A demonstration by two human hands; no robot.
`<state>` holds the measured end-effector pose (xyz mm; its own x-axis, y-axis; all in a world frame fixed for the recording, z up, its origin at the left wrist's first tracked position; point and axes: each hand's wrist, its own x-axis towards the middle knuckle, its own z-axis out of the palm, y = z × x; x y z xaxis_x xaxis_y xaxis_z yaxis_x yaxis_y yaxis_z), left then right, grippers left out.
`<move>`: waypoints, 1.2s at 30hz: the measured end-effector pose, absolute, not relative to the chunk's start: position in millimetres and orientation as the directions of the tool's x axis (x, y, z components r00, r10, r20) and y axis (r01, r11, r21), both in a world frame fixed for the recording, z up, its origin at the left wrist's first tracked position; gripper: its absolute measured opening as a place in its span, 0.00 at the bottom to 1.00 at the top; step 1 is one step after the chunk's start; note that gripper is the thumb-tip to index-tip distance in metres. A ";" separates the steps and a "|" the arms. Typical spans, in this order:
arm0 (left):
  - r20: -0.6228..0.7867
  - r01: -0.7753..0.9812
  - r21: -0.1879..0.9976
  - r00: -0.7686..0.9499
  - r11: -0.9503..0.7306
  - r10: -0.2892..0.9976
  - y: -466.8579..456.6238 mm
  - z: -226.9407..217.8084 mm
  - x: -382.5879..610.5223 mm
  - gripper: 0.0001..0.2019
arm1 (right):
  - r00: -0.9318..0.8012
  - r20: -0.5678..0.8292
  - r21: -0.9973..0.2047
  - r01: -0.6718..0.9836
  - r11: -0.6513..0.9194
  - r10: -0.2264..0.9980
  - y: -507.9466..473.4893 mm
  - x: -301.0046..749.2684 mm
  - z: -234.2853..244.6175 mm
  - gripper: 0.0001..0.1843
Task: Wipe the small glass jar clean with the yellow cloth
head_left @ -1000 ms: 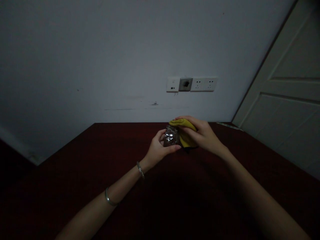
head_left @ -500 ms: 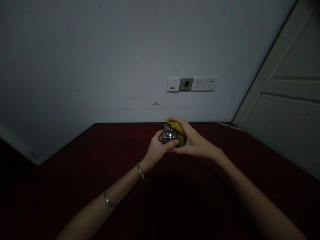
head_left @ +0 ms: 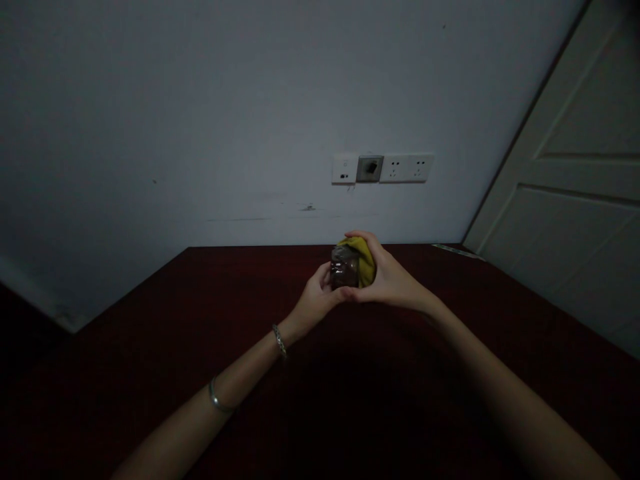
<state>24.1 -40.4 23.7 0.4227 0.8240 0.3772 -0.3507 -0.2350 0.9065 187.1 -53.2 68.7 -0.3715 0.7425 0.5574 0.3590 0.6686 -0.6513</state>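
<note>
A small see-through cup (head_left: 344, 272), glass or clear plastic, is held between my hands above the dark red table. My left hand (head_left: 317, 295) grips it from the left, fingers behind and thumb along its lower edge. On the right, my right hand (head_left: 393, 279) is curved around a yellow cloth (head_left: 367, 264) and presses it against the cup's right side and top. Both thumbs meet below the cup. The cup's far side and part of the cloth are hidden by my fingers.
The dark red tabletop (head_left: 240, 287) ends at a pale wall (head_left: 225, 120). On the wall are several socket plates (head_left: 406, 169). A panelled white door (head_left: 575, 193) stands at the right. A thin printed strip (head_left: 457, 251) lies at the table's back right edge.
The cup and cloth have shifted slightly right and turned a little. My right hand has moved slightly up around the cloth, and my left thumb has slid lower on the cup.
</note>
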 end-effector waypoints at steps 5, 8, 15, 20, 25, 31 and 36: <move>0.395 -0.435 0.878 0.431 -0.197 0.811 -34.0 16.4 23.5 0.46 | -0.295 0.499 -0.788 0.236 0.568 0.815 -54.1 183.2 71.0 0.43; 0.366 -0.417 0.894 0.465 -0.165 0.806 -32.3 15.5 22.5 0.49 | -0.263 0.465 -0.829 0.206 0.520 0.845 -53.0 182.7 70.8 0.43; 0.444 -0.380 0.877 0.403 -0.295 0.800 -30.2 16.1 22.3 0.43 | -0.307 0.442 -0.840 0.189 0.509 0.843 -53.3 181.4 68.8 0.42; 0.458 -0.368 0.873 0.395 -0.320 0.796 -31.4 17.8 21.8 0.39 | -0.303 0.438 -0.839 0.199 0.506 0.846 -55.1 179.7 68.9 0.41; 0.476 -0.368 0.861 0.344 -0.350 0.809 -34.6 21.5 22.5 0.36 | -0.300 0.463 -0.827 0.193 0.528 0.834 -56.8 180.4 70.7 0.42; 0.455 -0.346 0.868 0.263 -0.357 0.851 -34.4 21.9 23.2 0.36 | -0.210 0.574 -0.745 0.266 0.611 0.792 -55.7 184.0 72.0 0.37; 0.416 -0.340 0.884 0.262 -0.320 0.871 -32.3 19.6 20.1 0.36 | -0.143 0.636 -0.702 0.300 0.646 0.758 -57.3 188.7 77.5 0.28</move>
